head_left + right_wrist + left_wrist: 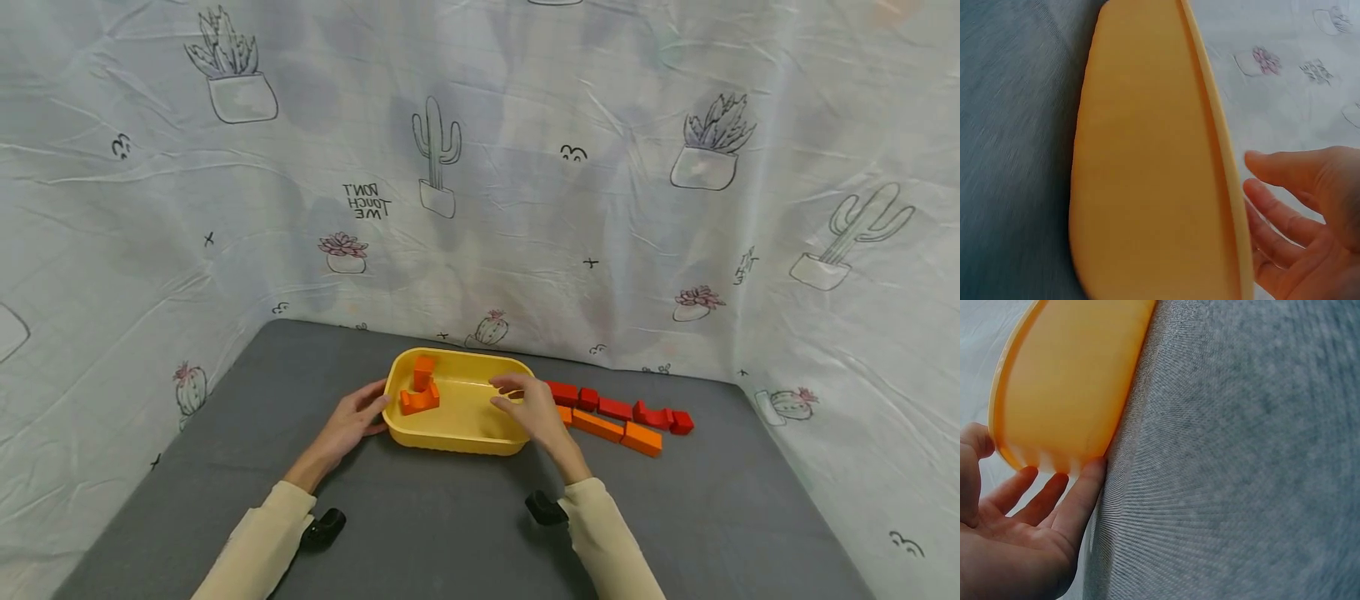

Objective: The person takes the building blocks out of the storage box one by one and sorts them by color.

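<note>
A yellow plastic tray (pixel 457 444) lies on the grey table. Inside its left end are an orange block (pixel 423 368) and an orange block with a curved cutout (pixel 420 401). My left hand (pixel 356 418) touches the tray's left end from outside. In the left wrist view, its fingertips (pixel 1054 481) rest against the end wall and the thumb lies by the rim. Over the tray's right end hovers my right hand (pixel 534 408), fingers loosely bent and apart, with nothing in them. The right wrist view shows it beyond the tray's long wall (pixel 1147 156).
Right of the tray, a row of red blocks (pixel 615 408) lies behind a row of orange blocks (pixel 597 426); the tray and right hand partly hide the nearest ones. A white printed curtain (pixel 510 275) hangs behind the table (pixel 420 533). Black devices (pixel 322 530) sit at both wrists.
</note>
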### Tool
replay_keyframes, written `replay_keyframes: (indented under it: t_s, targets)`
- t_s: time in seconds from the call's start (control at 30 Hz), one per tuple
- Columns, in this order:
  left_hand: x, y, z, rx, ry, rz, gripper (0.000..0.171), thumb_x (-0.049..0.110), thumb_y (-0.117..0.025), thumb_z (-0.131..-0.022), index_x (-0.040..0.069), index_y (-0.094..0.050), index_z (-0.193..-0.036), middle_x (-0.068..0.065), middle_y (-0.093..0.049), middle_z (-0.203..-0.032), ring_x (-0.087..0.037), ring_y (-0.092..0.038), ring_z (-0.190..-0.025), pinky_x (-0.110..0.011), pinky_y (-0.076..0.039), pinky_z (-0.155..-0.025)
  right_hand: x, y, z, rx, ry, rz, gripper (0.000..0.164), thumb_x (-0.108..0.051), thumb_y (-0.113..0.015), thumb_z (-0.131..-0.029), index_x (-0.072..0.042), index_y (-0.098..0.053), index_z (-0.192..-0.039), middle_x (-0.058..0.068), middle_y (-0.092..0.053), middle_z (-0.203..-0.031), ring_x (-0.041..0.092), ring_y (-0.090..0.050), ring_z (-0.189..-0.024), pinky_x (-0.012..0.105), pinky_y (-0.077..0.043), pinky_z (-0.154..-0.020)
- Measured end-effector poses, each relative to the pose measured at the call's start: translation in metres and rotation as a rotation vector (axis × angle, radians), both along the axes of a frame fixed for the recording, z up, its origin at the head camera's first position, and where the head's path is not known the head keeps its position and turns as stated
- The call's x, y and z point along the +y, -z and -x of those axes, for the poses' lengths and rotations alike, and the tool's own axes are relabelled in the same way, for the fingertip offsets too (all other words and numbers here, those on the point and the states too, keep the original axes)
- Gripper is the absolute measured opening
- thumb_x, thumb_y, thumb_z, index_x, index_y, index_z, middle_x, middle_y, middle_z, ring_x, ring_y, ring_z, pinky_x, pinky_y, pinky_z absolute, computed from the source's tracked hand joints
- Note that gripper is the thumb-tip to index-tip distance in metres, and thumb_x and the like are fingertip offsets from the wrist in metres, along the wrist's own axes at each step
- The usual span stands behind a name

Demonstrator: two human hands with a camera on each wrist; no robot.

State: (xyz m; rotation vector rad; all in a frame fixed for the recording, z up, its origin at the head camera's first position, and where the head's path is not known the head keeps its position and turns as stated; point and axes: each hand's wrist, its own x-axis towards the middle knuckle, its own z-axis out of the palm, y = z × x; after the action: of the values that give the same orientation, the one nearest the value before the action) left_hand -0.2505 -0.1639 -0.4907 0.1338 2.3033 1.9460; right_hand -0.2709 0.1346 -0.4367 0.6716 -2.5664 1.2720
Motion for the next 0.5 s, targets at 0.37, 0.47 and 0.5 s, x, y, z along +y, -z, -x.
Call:
replay_keyframes:
  t_s: [0.37, 0.47, 0.5]
  targets:
    - [0.000, -0.001, -0.001, 0.012, 0.007, -0.021, 0.049, 0.029, -0.046, -0.095, 0.012, -0.034, -0.139, -0.013, -0.035, -0.140, -0.030, -0.043, -0.121, -0.036, -0.051, -0.083, -0.060, 0.017, 0.022, -0.235, -0.139, -0.085, 0.036, -0.006, -0.069, -0.079, -0.006, -0.061, -0.114, 0.010, -0.059, -0.115, 0.027, -0.057, -0.101, 0.035, -0.051, -0.083]
    - [-0.001, -0.001, -0.001, 0.009, 0.003, -0.025, 0.050, 0.030, -0.047, -0.095, 0.013, -0.034, -0.139, -0.012, -0.034, -0.140, -0.029, -0.042, -0.122, -0.036, -0.050, -0.083, -0.074, 0.021, 0.024, -0.269, -0.147, -0.067, 0.038, -0.003, -0.069, -0.078, -0.004, -0.060, -0.115, 0.011, -0.058, -0.116, 0.027, -0.057, -0.102, 0.034, -0.050, -0.083]
    - [-0.001, -0.001, -0.001, 0.007, 0.004, -0.024, 0.050, 0.030, -0.047, -0.095, 0.013, -0.034, -0.140, -0.012, -0.034, -0.141, -0.029, -0.042, -0.122, -0.036, -0.050, -0.083, -0.078, 0.022, 0.025, -0.272, -0.144, -0.061, 0.039, -0.001, -0.069, -0.077, -0.004, -0.060, -0.115, 0.011, -0.057, -0.116, 0.027, -0.057, -0.102, 0.034, -0.050, -0.084]
